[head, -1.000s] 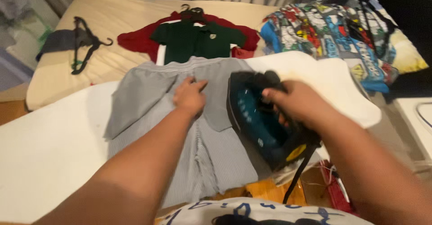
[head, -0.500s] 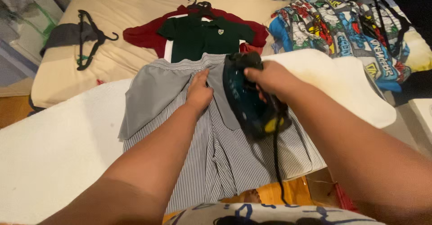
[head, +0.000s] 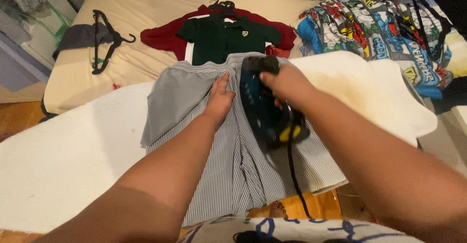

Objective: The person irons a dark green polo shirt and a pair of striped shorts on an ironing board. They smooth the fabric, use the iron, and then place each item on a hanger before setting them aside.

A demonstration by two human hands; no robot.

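A person's right hand [head: 287,85] grips the handle of a dark teal iron [head: 267,109], fingers wrapped around it, as the iron rests flat on a grey-and-white striped garment [head: 233,170] spread over a white padded ironing board [head: 73,155]. The left hand [head: 220,98] lies palm-down on the striped cloth just beside the iron, fingers stretched out and close together, holding nothing and pressing the fabric near a plain grey panel [head: 177,97] at the garment's upper left. The iron's black cord [head: 292,175] trails from its yellow-marked rear end down across the cloth toward the near edge of the board.

Beyond the board, on a cream-covered bed [head: 136,14], a dark green polo shirt [head: 226,38] on a hanger lies over a red garment [head: 163,36]. To the left on the bed, black hangers [head: 104,41] rest on a dark grey piece of clothing [head: 78,36]. At the right, a brightly printed comic-pattern cloth [head: 374,26] is heaped beside the far end of the board. A bare foot [head: 277,208] shows on the wooden floor [head: 19,121] below.
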